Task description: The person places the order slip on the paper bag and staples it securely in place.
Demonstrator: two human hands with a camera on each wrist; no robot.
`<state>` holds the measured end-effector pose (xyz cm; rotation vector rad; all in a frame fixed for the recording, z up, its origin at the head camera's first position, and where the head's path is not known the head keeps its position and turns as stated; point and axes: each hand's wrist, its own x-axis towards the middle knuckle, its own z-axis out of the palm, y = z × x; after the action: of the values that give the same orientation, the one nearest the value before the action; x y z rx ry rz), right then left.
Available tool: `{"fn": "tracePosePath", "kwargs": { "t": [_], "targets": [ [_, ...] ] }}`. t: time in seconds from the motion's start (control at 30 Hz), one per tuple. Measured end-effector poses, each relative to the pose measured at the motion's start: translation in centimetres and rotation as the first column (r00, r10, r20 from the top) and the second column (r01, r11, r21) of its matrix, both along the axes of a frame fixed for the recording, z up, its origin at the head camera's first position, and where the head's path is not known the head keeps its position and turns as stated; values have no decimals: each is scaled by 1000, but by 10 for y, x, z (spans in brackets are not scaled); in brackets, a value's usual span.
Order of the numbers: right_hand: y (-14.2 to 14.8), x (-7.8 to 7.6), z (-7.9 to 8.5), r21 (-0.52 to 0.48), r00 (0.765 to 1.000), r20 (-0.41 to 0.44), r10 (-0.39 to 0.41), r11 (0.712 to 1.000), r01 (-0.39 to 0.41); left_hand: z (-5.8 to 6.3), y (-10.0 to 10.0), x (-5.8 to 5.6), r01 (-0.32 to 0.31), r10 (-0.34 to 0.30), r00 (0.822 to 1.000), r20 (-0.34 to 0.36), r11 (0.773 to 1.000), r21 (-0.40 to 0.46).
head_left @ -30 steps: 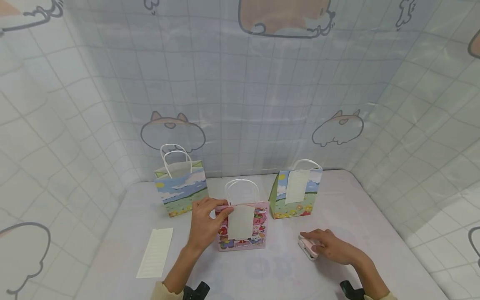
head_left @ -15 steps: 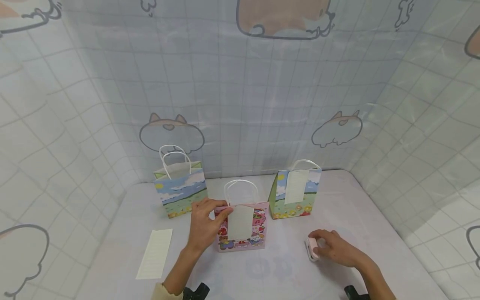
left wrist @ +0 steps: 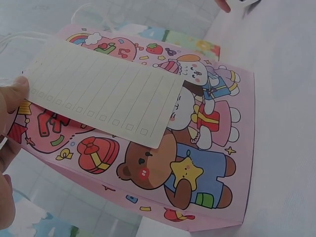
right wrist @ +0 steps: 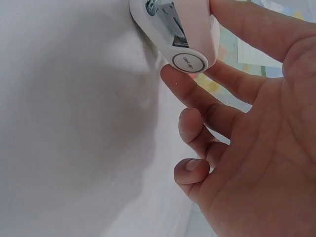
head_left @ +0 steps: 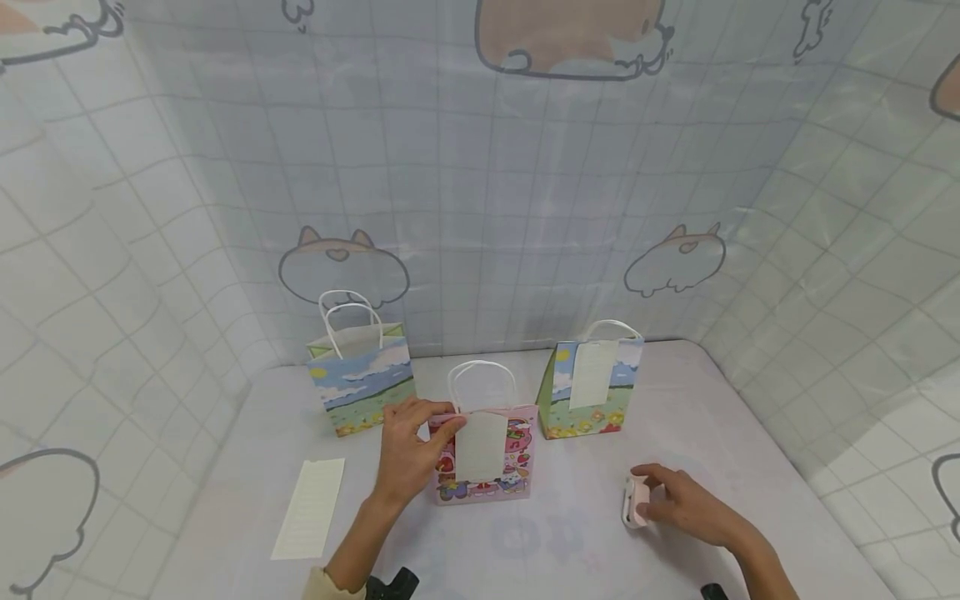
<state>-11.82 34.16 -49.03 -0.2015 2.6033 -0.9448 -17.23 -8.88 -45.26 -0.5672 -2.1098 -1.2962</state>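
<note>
Firstly, head view: the left hand (head_left: 408,443) is pinching the paper (head_left: 481,450) against the pink bag (head_left: 520,458); right of the bag, the right hand (head_left: 693,508) is gripping a stapler (head_left: 637,502). Left wrist: the paper is overlying the bag's front. Right wrist: the hand is pinching the stapler.

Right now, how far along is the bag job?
Seemingly done: the rightmost bag, with a sheet on its front. In hand: the left hand pinches another sheet against the pink bag; the right hand holds a stapler. Likely remaining: the leftmost bag, no sheet on its visible front, a loose sheet nearby.
</note>
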Motion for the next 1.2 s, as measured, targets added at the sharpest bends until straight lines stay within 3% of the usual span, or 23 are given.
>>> {"fn": "tracePosePath", "kwargs": {
  "t": [0.2, 0.53, 0.9, 1.2],
  "targets": [
    [7, 8, -1, -8, 1000, 26, 1, 1000, 0, -1, 0, 1, 0, 0, 1000, 14, 1000, 8],
    [12, 15, -2, -17, 990, 119, -72, 997, 75, -1, 0, 1, -10, 10, 1000, 8, 1000, 4],
    [11, 20, -7, -166, 981, 193, 19, 986, 14, 0, 1, 1, -9, 9, 1000, 30, 1000, 5],
    [9, 20, -5, -216, 986, 149, 68, 976, -35, -1, 2, 0, -7, 7, 1000, 24, 1000, 12]
  ]
}}
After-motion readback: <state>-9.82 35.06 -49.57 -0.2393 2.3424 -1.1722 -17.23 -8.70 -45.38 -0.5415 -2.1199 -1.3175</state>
